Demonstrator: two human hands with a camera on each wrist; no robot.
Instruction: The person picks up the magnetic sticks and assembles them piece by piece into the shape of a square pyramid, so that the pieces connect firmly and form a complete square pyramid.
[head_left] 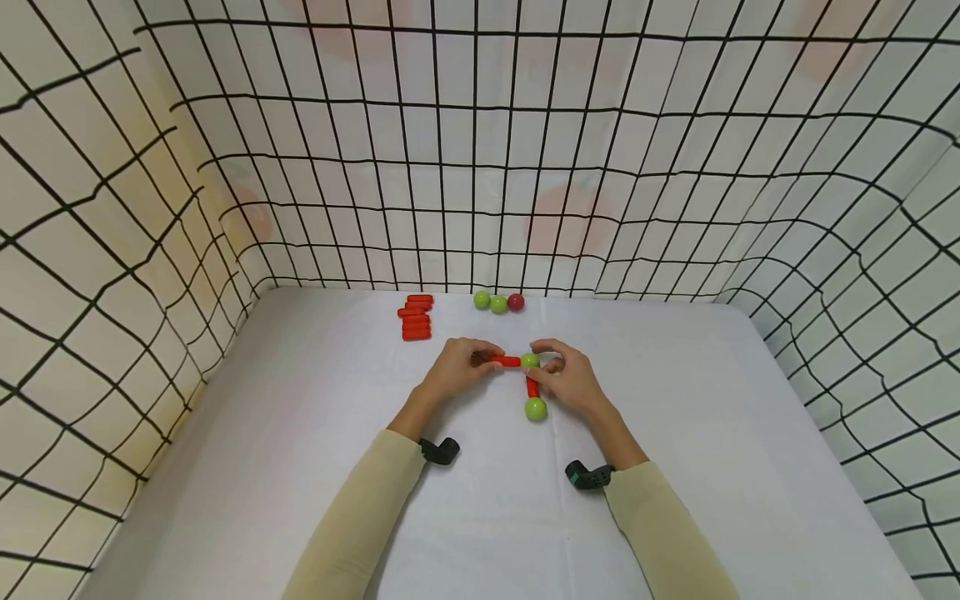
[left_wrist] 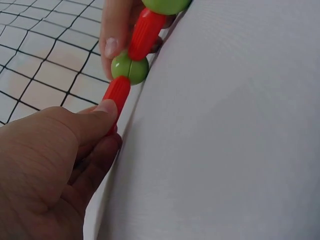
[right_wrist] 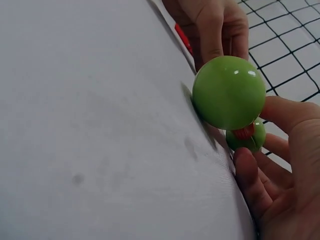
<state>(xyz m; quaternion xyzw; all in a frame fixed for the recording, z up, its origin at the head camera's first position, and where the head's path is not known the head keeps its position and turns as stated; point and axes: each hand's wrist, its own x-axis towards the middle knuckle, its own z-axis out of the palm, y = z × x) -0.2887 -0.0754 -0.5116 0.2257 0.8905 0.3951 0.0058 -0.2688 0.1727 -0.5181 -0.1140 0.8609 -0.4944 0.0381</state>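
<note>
My left hand (head_left: 461, 367) pinches a red stick (head_left: 509, 362) between thumb and fingers; its right end meets a green ball (head_left: 530, 361). My right hand (head_left: 572, 379) grips that ball between thumb and fingers. From the same ball a second red stick (head_left: 532, 385) runs toward me to another green ball (head_left: 536, 409), so the joined pieces form a corner. In the left wrist view the held stick (left_wrist: 118, 94) touches the seamed green ball (left_wrist: 131, 69). The nearer green ball (right_wrist: 229, 92) partly covers the held one (right_wrist: 255, 137) in the right wrist view.
Several red sticks (head_left: 416, 320) lie in a stack at the back left of the white table (head_left: 300, 417). Right of them, two green balls (head_left: 482, 300) and a dark red ball (head_left: 516, 302) sit in a row. Black netting (head_left: 474, 167) surrounds the back and sides.
</note>
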